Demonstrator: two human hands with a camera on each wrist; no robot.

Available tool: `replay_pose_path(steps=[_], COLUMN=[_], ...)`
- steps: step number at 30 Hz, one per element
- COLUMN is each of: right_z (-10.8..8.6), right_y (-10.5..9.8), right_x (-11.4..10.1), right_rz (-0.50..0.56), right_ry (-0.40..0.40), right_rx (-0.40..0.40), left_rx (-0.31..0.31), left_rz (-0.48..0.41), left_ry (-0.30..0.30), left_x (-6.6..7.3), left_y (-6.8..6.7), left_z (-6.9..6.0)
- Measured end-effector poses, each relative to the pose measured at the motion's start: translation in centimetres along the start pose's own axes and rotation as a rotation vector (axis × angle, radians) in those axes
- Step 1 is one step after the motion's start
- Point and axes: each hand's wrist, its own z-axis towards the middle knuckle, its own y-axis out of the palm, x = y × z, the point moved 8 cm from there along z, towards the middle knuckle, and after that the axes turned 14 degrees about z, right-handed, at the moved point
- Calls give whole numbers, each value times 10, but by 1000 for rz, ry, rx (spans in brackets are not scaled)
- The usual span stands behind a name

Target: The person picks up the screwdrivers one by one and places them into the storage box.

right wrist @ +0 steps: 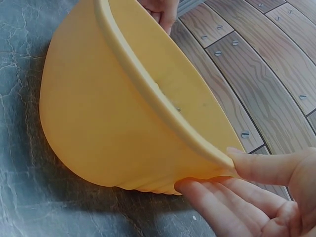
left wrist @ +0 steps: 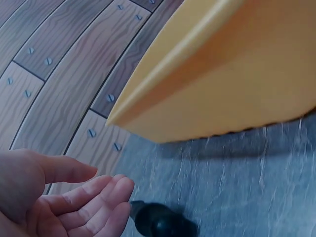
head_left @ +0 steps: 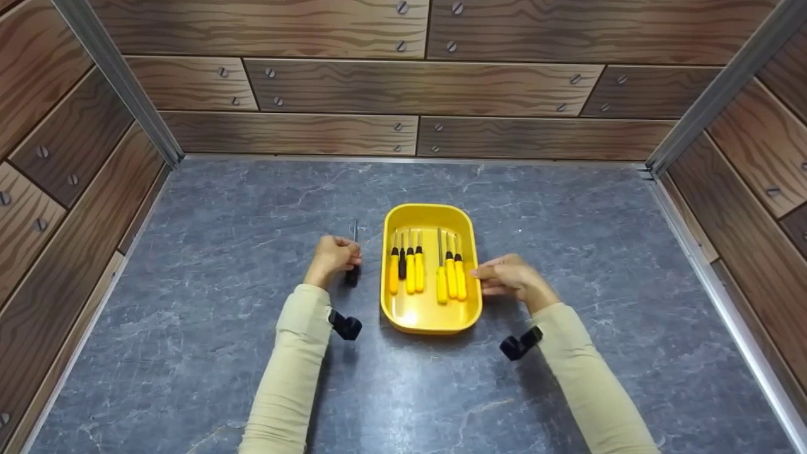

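Note:
A yellow plastic bin (head_left: 432,318) stands on the tabletop, holding several screwdrivers in two groups. The right hand (head_left: 514,277) pinches its right rim; the right wrist view shows the thumb (right wrist: 266,168) on the rim and the fingers against the outer wall (right wrist: 113,118). Left of the bin, a black-handled screwdriver (head_left: 352,276) lies with its shaft pointing away. Over it is the left hand (head_left: 333,255). In the left wrist view that hand (left wrist: 74,202) has loosely bent fingers, its thumb apart from them, and the black handle (left wrist: 158,219) just beyond the fingertips.
Inside the bin, yellow-handled screwdrivers (head_left: 415,271) and a black one (head_left: 402,265) lie at the left; 3 yellow-handled ones (head_left: 451,277) lie at the right. Wood-patterned walls (head_left: 416,88) with metal corner posts (head_left: 120,82) enclose the grey marbled tabletop (head_left: 252,208).

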Motion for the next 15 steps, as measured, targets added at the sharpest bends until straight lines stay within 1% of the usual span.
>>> replay_pose_path(steps=[4, 10, 13, 15], right_z=[-1, 0, 0, 0], right_y=[0, 0, 0, 0], right_x=[0, 0, 1, 1], right_rz=[3, 9, 9, 9], right_ry=[2, -5, -7, -6], right_rx=[8, -9, -15, -14], left_rx=[66, 175, 219, 232], left_rz=[71, 281, 369, 412], left_ry=[1, -16, -29, -38], left_x=[-4, -9, -9, -10], left_y=[-8, -17, -20, -20], left_z=[2, 0, -3, -4])
